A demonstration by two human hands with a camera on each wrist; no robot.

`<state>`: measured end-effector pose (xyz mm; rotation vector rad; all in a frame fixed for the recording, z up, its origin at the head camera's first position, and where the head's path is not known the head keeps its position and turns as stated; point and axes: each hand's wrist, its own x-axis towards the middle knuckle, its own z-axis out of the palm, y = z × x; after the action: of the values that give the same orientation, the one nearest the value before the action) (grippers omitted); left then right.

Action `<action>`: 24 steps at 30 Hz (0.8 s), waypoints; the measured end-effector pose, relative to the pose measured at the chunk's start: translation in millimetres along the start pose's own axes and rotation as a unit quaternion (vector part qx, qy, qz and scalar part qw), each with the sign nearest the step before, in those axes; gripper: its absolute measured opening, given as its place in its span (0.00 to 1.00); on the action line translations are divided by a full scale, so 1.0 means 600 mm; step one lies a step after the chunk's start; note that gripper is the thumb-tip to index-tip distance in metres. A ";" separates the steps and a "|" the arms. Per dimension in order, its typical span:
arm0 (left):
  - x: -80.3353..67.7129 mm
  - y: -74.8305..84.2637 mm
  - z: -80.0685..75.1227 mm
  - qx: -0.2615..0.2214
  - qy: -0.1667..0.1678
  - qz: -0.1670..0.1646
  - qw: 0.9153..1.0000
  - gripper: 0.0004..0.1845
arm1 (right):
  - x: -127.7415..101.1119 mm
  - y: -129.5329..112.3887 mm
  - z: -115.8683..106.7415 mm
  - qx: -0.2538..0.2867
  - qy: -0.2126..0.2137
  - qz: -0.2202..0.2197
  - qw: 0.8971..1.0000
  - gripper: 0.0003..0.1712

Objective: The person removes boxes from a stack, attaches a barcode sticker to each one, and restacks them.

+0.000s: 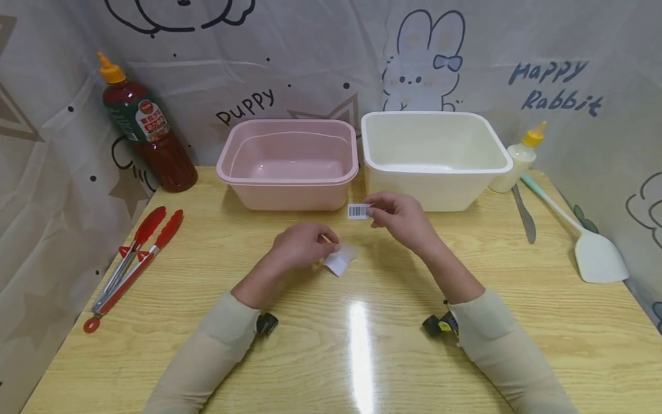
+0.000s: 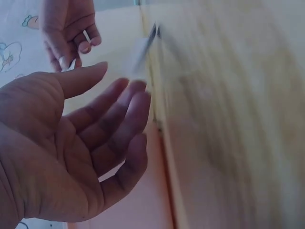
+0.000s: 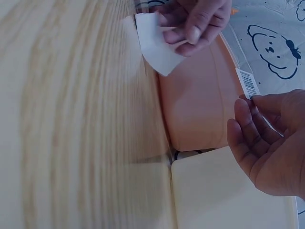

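Pinching the barcode label (image 1: 357,211) by one end between thumb and fingers of the right grip (image 1: 400,218), near the fronts of the pink bin (image 1: 287,198) and the white bin (image 1: 460,192). Presenting its printed face in the head view. Holding the left grip (image 1: 302,244) fairly wide, fingers loosely curved, with a white paper piece (image 1: 338,261) just beyond the fingertips, over the worktop (image 1: 310,356).
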<state>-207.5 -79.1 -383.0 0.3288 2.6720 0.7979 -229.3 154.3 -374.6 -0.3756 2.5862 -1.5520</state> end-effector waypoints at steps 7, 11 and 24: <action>0.003 -0.004 -0.015 -0.168 0.098 0.028 0.981 0.13 | 0.003 -0.002 0.016 0.013 -0.002 -0.008 1.000 0.13; 0.011 -0.006 -0.017 -0.275 0.120 0.042 0.953 0.12 | 0.007 -0.005 0.027 0.023 -0.003 -0.012 1.000 0.12; 0.028 -0.017 -0.021 -0.336 0.123 0.016 0.934 0.11 | 0.027 -0.009 0.051 0.062 -0.004 -0.003 0.998 0.13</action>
<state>-228.9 -88.3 -382.7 0.0981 2.4029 1.7811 -237.7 121.4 -383.7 -0.3762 2.4694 -1.6972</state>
